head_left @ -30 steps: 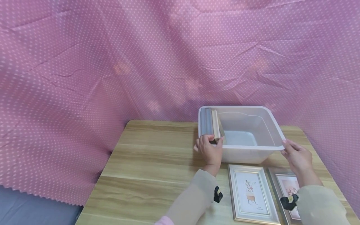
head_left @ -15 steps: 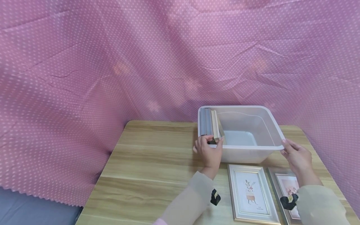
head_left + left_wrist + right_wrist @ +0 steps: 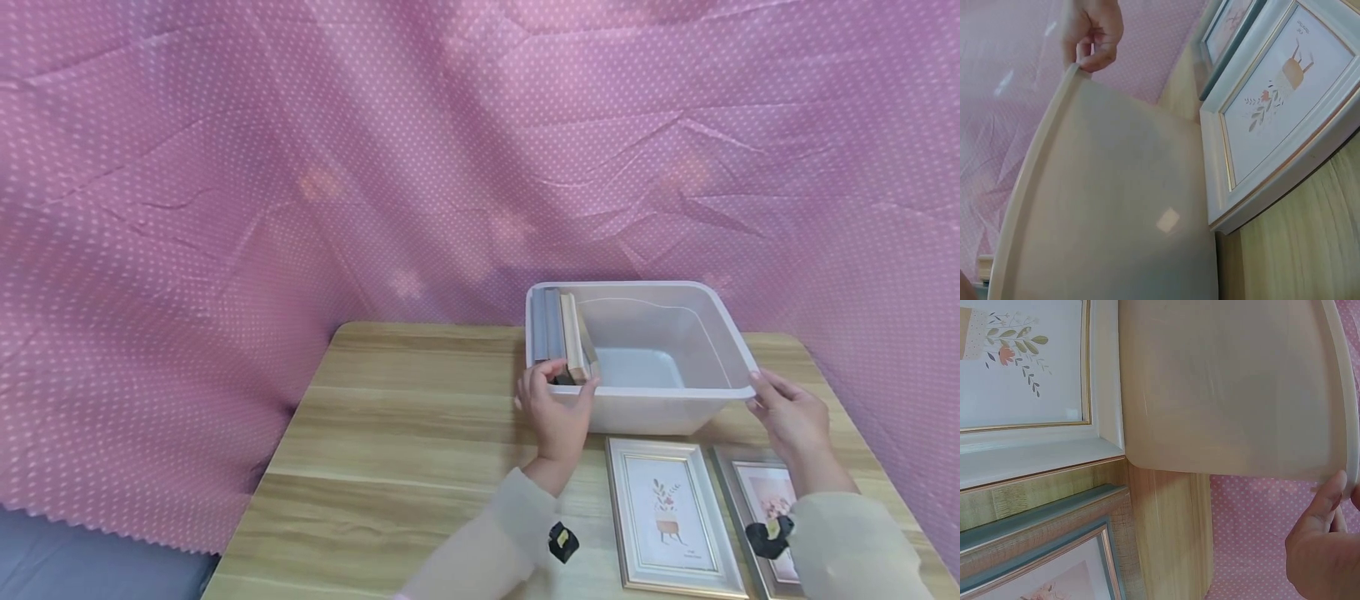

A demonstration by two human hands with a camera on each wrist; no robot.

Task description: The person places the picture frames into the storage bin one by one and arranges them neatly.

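In the head view, my left hand (image 3: 555,421) is at the near left corner of a white plastic bin (image 3: 667,393). Its index finger reaches over the rim, and the thumb is apart from it, close to the end of a cream picture frame (image 3: 573,337). Whether these fingers grip anything is unclear. My right hand (image 3: 797,421) pinches the bin's near right corner, and the right wrist view shows this hand (image 3: 1325,550) with its thumb on the rim. Grey-blue frames (image 3: 547,325) stand on edge beside the cream frame, along the bin's left wall.
In front of the bin, a white picture frame (image 3: 671,517) with a plant print lies on the wooden table (image 3: 405,433). Right of it lies a grey frame (image 3: 738,508), partly covered by the right sleeve. A pink dotted cloth (image 3: 420,167) hangs behind.
The left thumb has drawn slightly nearer and away from the index finger, and the left forearm has shifted left. The cream frame leans slightly more. My right hand keeps its hold.
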